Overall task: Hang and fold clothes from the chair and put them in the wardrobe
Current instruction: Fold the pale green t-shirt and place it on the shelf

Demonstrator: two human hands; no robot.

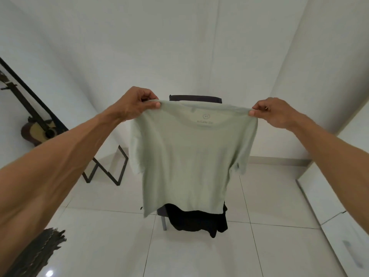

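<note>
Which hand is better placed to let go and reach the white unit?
Right, likely: the right hand pinches the shirt nearest the white unit; the left hand grips the far shoulder.

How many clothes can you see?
2: a green shirt held up in front, and black clothing on the chair behind it. More may hide behind the shirt.

A pale sage-green T-shirt (189,156) hangs spread flat in the air, held up by its two shoulder corners: the left grip (137,105) pinches one, the right grip (273,112) the other. A faint round mark and lettering show through below the collar. Behind it stands a dark chair (195,98), with a black garment (199,220) draped over the seat's front edge.
</note>
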